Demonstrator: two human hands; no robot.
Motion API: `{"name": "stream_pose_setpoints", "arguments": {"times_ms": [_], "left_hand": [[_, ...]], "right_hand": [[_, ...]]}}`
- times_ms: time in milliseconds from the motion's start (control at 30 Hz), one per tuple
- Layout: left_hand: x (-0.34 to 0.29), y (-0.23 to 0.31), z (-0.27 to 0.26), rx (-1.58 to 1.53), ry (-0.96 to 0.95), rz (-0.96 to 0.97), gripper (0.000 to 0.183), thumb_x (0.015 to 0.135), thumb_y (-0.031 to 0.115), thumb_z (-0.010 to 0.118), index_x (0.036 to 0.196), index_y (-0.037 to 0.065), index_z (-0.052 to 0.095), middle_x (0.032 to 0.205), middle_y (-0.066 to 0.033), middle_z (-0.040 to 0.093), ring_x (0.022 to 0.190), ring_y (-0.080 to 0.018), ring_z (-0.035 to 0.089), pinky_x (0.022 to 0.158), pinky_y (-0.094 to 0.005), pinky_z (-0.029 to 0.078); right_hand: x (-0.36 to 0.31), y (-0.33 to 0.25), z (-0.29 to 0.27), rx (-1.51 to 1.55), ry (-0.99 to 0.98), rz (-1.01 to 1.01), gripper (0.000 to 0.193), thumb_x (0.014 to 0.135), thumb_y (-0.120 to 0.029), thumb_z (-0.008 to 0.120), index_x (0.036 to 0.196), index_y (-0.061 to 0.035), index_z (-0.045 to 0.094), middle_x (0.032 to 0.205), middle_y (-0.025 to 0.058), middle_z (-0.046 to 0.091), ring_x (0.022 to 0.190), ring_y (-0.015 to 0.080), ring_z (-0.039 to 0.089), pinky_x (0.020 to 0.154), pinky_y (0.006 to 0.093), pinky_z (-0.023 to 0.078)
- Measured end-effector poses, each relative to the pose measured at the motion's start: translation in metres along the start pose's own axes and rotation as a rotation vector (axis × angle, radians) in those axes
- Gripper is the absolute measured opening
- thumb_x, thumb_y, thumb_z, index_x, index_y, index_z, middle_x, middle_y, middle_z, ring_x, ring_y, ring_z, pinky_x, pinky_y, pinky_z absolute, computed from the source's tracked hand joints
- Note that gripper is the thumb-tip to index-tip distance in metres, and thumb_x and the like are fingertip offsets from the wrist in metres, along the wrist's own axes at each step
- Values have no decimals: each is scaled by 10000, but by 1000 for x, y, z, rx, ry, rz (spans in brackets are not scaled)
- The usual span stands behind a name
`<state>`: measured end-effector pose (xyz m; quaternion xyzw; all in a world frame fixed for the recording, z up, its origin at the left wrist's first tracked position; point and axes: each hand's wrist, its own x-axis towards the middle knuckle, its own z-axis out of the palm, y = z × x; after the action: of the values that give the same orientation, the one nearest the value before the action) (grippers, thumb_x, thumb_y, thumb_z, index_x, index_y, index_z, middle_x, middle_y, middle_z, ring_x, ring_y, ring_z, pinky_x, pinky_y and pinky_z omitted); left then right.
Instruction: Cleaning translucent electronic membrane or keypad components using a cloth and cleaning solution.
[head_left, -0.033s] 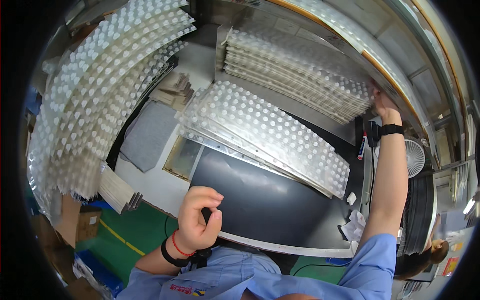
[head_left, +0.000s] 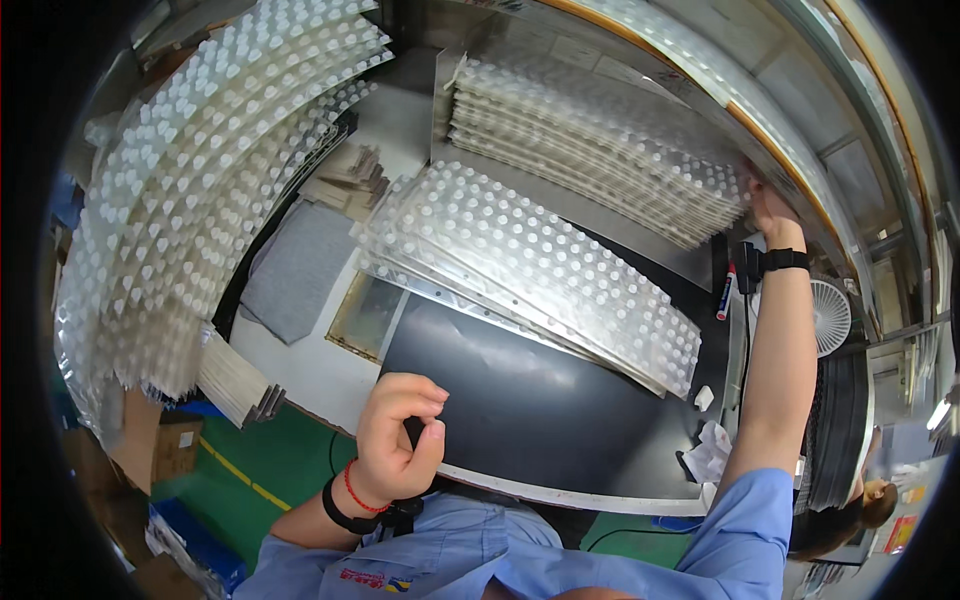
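My left hand [head_left: 398, 440] is above the near edge of the table, its fingers curled toward the thumb with nothing visible in them. My right arm reaches to the back right. There my right hand [head_left: 770, 210] is at the right end of a pile of thin panels [head_left: 590, 150] dotted with clear round domes. Its fingers are partly hidden and blurred, so their grip does not show. Between the hands, a smaller stack of similar domed panels [head_left: 540, 265], slightly fanned, lies across the black mat [head_left: 500, 400]. No hand touches that stack.
Tall piles of domed sheets [head_left: 200, 180] fill the left side. A grey cloth [head_left: 295, 270] and flat strips [head_left: 345, 185] lie near them. At right are a marker [head_left: 725, 292], crumpled white paper [head_left: 708, 452] and a small fan [head_left: 825, 318]. Another person [head_left: 850, 515] is at far right.
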<state>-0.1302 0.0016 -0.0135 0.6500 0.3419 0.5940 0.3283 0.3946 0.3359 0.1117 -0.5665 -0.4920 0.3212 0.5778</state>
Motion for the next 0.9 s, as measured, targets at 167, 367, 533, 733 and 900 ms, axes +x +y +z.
{"name": "stream_pose_setpoints", "arguments": {"times_ms": [167,367,533,733,900], "left_hand": [[6,3,1,59,2,3,189,825,-91,556,990,1,568,1081,-175,577,907,-228,579,785,-310,501],[2,5,2,74,34,-22,168,829,-75,578,980,-2,587,1067,-171,587,925,-242,589,817,-327,501],[-3,4,5,33,22,-66,160,838,-85,555,977,-7,576,1116,-174,549,952,-222,559,829,-325,498],[1,2,7,96,-53,-45,146,914,-36,515,1047,15,546,1190,-140,524,955,-163,513,837,-279,456],[-2,2,8,89,-15,-71,131,910,-27,528,1036,0,552,1177,-144,530,1020,-202,516,920,-314,439]], "right_hand": [[1,16,-8,-92,67,-144,275,1041,-91,455,1297,-78,553,1295,87,585,1101,184,573,881,326,486],[-109,-26,49,-34,271,106,401,994,-262,564,1323,-34,549,1230,59,580,1118,186,515,913,318,417],[-254,-17,49,-721,-136,-62,685,898,-342,731,1417,23,471,1312,172,539,1105,238,536,982,342,446],[-301,-6,31,-812,-240,206,862,819,-417,794,1434,67,431,1248,235,520,1069,257,587,842,363,533],[-318,-7,32,-546,-56,240,936,795,-311,840,1481,86,341,1304,215,479,971,204,594,754,325,536]]}}
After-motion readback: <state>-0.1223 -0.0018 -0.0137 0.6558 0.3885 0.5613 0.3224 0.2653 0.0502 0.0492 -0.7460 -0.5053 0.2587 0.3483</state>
